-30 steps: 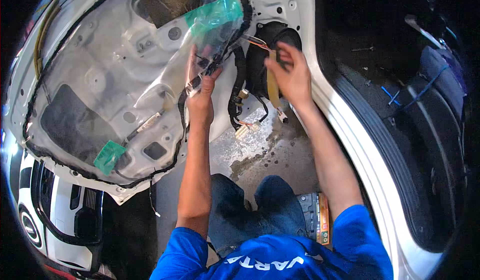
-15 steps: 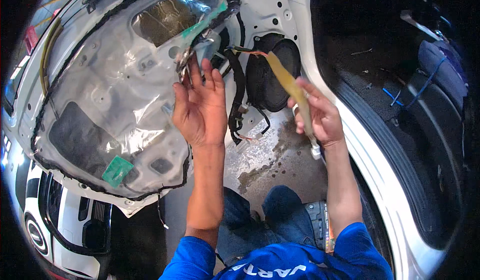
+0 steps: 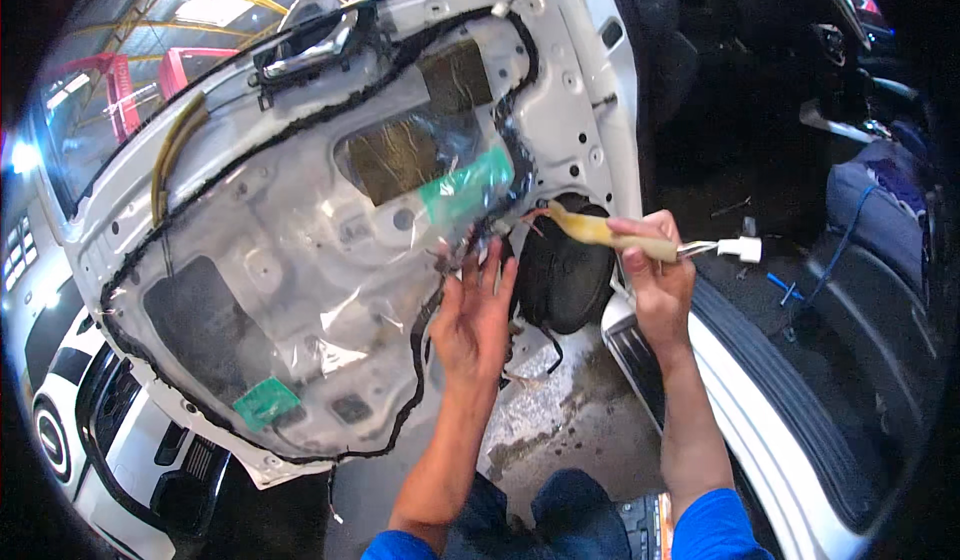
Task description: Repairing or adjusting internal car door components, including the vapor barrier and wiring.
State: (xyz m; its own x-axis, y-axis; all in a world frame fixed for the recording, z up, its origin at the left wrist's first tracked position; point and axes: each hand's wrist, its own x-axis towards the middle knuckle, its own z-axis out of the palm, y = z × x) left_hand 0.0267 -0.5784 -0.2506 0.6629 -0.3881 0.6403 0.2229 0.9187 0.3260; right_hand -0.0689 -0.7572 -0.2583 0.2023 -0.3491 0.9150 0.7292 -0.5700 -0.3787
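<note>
Right of centre, the right hand [image 3: 658, 285] pinches a tan-sleeved wiring harness [image 3: 590, 228], while mid-frame the left hand [image 3: 475, 325] spreads loosely by the clear plastic door liner [image 3: 345, 315]; apparently harness handling is in hand, calling for gentle slack control.

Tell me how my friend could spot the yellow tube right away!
Find the big white car door, then the black oval cover on its right. Near that cover's top, the right hand holds the yellow tube. Unlike the brownish strip on the door's left, this tube has a white plug on wires at one end.
</note>
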